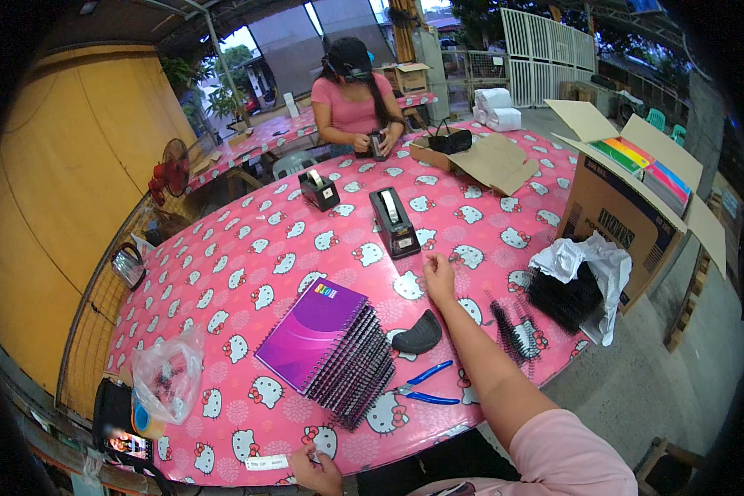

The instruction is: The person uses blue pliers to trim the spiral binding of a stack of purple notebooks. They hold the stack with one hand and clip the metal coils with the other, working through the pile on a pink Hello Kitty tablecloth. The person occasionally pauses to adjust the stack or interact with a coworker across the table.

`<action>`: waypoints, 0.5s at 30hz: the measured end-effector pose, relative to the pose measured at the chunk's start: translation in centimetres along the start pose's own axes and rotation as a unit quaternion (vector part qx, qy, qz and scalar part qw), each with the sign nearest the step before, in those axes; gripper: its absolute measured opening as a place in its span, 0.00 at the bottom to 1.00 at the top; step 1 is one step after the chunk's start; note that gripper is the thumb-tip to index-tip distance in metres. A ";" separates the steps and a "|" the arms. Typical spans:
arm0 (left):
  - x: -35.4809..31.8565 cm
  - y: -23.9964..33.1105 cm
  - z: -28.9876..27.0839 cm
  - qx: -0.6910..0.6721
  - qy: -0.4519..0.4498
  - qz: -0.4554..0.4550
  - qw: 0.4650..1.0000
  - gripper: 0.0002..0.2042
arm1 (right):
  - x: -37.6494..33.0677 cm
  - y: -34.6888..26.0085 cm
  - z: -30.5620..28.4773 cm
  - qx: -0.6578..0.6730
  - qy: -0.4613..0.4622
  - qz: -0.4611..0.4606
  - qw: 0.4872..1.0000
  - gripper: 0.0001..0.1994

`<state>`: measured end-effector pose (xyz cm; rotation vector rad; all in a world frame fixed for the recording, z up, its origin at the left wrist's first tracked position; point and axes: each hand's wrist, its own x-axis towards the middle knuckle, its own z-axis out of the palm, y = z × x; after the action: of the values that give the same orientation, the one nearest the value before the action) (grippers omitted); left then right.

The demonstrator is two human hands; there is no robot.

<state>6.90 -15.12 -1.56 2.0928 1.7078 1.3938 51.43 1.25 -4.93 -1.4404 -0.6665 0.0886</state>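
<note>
Down at the table's near edge, my left hand (317, 473) pinches the end of a white printed paper strip (267, 462). My right hand (438, 278) reaches forward with curled fingers, just short of a black tape dispenser (393, 225); whatever its fingertips hold is too small to make out. Between my arms lies a stack of purple spiral notebooks (322, 339), fanned so the black coils show in rows. Right of the stack are a dark half-round piece (417, 333) and blue-handled cutters (426, 387), close to my right forearm.
Another person (357, 103) sits across the table, both hands on a dark tape dispenser (378, 144). A second dispenser (319, 190) stands nearer. At right are black spiral coils (564, 299), crumpled white paper (591, 260) and an open carton (612, 219). A plastic bag (169, 376) lies left.
</note>
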 end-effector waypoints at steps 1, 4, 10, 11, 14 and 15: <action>0.0 -0.2 -0.1 0.003 -0.001 -0.001 1.000 0.09 | -0.1 -0.2 0.2 0.000 -0.002 -0.003 1.000 0.13; 0.0 -0.3 0.1 -0.001 0.002 0.016 1.000 0.08 | 0.1 0.2 0.1 -0.012 0.002 0.006 1.000 0.13; 0.2 -0.2 0.0 -0.008 -0.006 0.005 1.000 0.07 | 0.1 0.3 0.4 -0.003 -0.004 0.007 1.000 0.12; 0.2 0.0 -0.1 -0.007 -0.009 0.007 1.000 0.08 | 0.1 0.4 0.3 -0.008 -0.004 0.000 1.000 0.12; 0.4 0.4 -0.1 -0.005 -0.014 0.009 1.000 0.08 | 0.4 0.6 0.0 -0.019 -0.004 -0.013 1.000 0.11; 0.3 0.5 -0.1 -0.004 -0.012 0.007 1.000 0.08 | 0.4 0.6 0.0 -0.021 -0.004 -0.013 1.000 0.11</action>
<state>7.12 -15.07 -1.01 2.1112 1.6789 1.3722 52.01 1.53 -5.37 -1.4719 -0.6969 0.0597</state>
